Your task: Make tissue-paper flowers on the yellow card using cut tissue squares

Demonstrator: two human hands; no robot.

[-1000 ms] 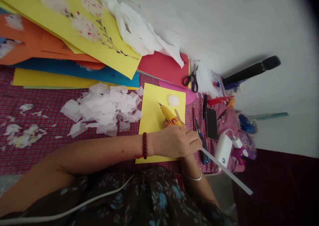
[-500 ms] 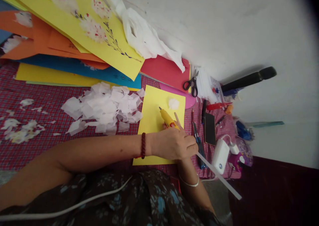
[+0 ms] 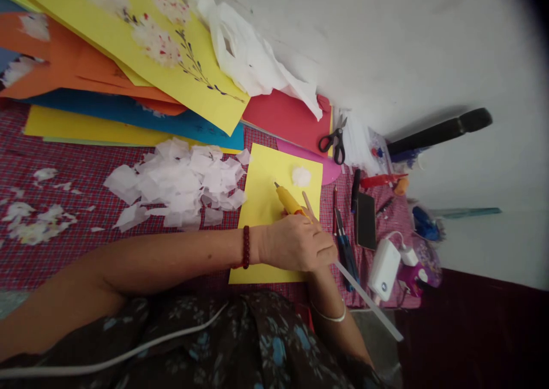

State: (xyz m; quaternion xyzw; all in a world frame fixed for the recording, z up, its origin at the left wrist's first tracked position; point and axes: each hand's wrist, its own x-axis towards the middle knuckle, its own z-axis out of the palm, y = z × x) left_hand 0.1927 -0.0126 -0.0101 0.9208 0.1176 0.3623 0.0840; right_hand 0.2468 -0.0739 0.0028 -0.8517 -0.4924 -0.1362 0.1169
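My left hand (image 3: 295, 243), with a red bead bracelet on the wrist, is closed over the rear of a yellow glue gun (image 3: 288, 200) and around a long translucent glue stick (image 3: 369, 303) that sticks out behind it. My right hand (image 3: 309, 205) lies mostly hidden under the left; one finger stretches along the gun. A silver bangle sits on that wrist. The gun's nozzle points at a yellow paper sheet (image 3: 266, 194), near a white tissue ball (image 3: 301, 176) stuck on it.
A heap of white tissue squares (image 3: 180, 180) lies left of the sheet on the red checked cloth (image 3: 64, 246). Coloured card sheets (image 3: 128, 51) are stacked behind. Scissors (image 3: 333, 140), pens (image 3: 343, 234), a phone (image 3: 366, 220) and a white power adapter (image 3: 383, 269) lie to the right.
The visible length of glue stick behind my left hand has become shorter. My hands and the gun have stayed over the yellow sheet, shifting only slightly.
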